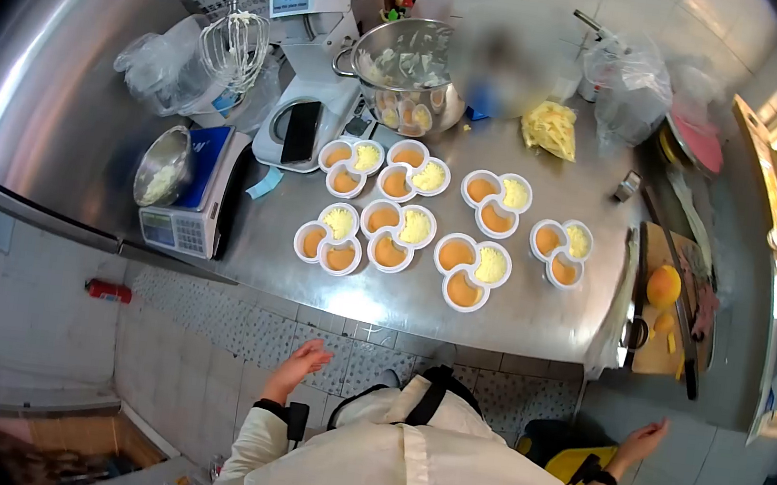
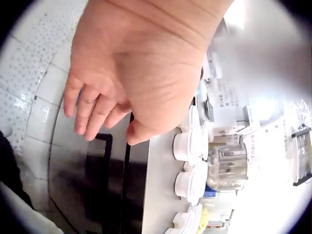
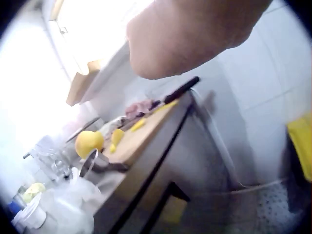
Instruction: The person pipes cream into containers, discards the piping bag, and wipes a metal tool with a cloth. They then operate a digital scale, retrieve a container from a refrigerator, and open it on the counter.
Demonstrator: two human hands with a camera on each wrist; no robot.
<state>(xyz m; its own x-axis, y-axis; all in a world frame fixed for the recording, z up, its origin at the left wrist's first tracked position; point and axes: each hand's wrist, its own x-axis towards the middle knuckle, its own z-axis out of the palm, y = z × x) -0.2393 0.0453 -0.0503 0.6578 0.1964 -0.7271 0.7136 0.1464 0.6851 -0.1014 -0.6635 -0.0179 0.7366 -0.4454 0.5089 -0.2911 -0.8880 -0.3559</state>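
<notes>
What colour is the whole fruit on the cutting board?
Yellow-orange. The fruit shows best in the head view.

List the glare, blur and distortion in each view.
Head view: fisheye curves the steel counter, corners go black, glare on its front edge, a smeared patch beside the mixing bowl. Left wrist view: left hand sharp, picture's right side washed out white. Right wrist view: right hand and cutting board soft, upper left blown out.

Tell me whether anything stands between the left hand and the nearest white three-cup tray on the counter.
Nothing visible does. The open, empty left hand hovers off the edge of the steel counter; only bare steel lies between it and the white three-cup tray of orange and yellow filling.
</notes>
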